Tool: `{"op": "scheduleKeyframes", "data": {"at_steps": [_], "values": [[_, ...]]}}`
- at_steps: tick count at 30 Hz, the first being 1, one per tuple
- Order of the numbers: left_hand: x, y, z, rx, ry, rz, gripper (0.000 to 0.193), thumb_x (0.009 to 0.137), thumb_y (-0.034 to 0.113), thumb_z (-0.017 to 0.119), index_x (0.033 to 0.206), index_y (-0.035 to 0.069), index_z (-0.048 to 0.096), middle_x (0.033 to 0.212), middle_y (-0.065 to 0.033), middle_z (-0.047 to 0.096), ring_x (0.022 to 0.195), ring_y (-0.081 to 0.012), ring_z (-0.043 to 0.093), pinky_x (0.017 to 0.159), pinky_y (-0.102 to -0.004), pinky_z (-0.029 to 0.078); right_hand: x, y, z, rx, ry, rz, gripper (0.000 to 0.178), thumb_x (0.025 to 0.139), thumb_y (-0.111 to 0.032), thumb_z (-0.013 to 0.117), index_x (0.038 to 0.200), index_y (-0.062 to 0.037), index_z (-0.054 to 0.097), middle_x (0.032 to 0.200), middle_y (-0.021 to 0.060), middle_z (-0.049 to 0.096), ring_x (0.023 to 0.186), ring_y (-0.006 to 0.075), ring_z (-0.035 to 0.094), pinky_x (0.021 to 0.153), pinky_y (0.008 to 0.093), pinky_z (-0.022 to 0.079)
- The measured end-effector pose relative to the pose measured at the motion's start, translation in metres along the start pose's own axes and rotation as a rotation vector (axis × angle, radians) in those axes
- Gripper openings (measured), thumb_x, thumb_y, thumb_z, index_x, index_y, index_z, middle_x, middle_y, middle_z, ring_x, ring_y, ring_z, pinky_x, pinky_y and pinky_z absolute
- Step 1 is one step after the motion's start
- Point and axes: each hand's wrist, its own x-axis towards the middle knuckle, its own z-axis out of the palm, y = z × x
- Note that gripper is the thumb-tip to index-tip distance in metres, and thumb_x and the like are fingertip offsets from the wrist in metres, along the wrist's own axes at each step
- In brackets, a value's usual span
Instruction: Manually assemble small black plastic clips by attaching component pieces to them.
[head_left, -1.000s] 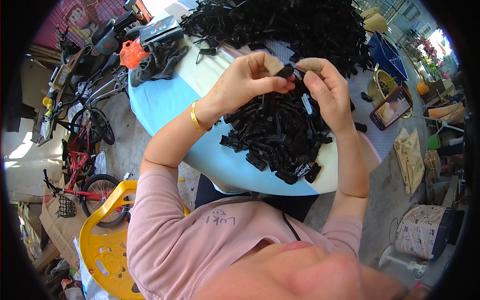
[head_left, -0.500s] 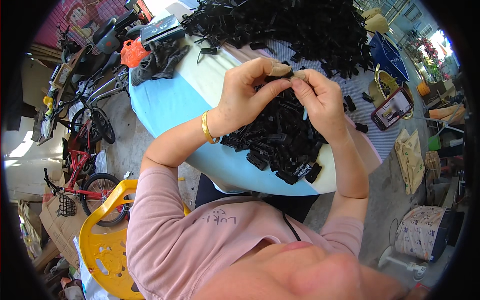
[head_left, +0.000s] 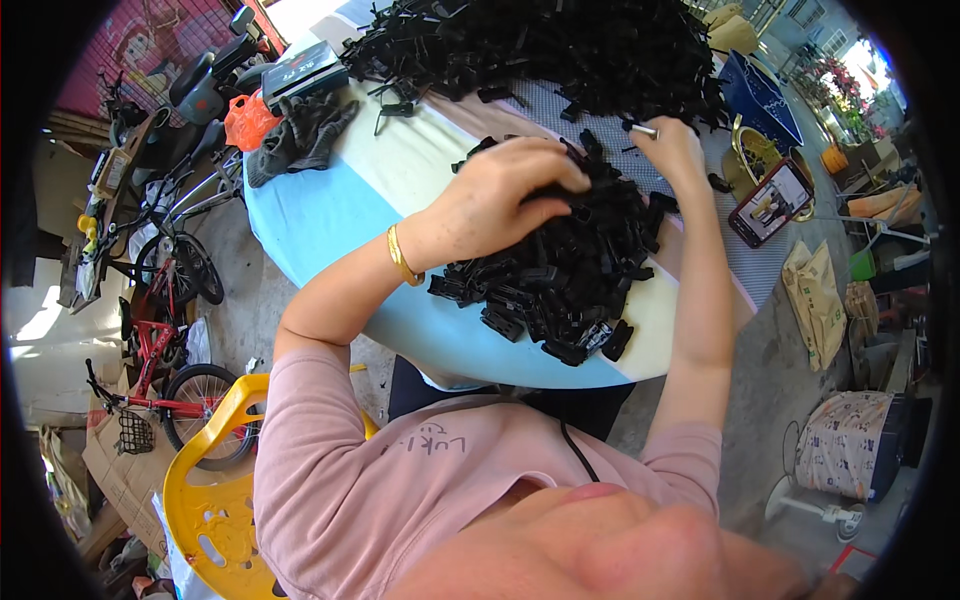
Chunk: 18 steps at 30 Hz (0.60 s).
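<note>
In the middle of the frame sits a heap of small black plastic pieces [head_left: 565, 275] on a round table [head_left: 330, 215] with a pale blue and cream top. The pieces look blocky, shiny and dark, all jumbled together. The left hand [head_left: 500, 195] rests on top of this heap with its fingers curled down and pinched onto the black pieces. The right hand [head_left: 672, 150], higher and more to the right, has its fingers closed on a thin silver pin [head_left: 645, 129]. A much bigger black pile [head_left: 560, 45] fills the top of the frame.
</note>
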Motion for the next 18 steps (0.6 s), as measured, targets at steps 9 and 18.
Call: {"op": "scheduleKeyframes", "data": {"at_steps": [9, 18], "values": [[0.001, -0.019, -0.004, -0.253, 0.012, -0.095, 0.050, 0.075, 0.011, 0.070, 0.119, 0.002, 0.048, 0.123, -0.0093, 0.050, 0.116, -0.0207, 0.046, 0.097, -0.0322, 0.037, 0.006, -0.009, 0.011, -0.057, -0.048, 0.103, 0.030, 0.072, -0.029, 0.066, 0.084, -0.0010, 0.067, 0.083, 0.0176, 0.065, 0.079, 0.0297, 0.064, 0.071, 0.0372, 0.050], [0.001, -0.025, 0.000, -0.403, 0.099, -0.168, 0.082, 0.068, 0.006, 0.075, 0.135, 0.004, 0.028, 0.131, -0.0091, 0.041, 0.121, -0.0187, 0.040, 0.100, -0.0340, 0.034, -0.065, -0.113, -0.036, 0.924, -0.231, -0.255, 0.018, 0.080, -0.012, 0.063, 0.092, 0.0027, 0.064, 0.078, 0.0005, 0.062, 0.071, 0.0046, 0.054, 0.063, 0.0180, 0.042]]}}
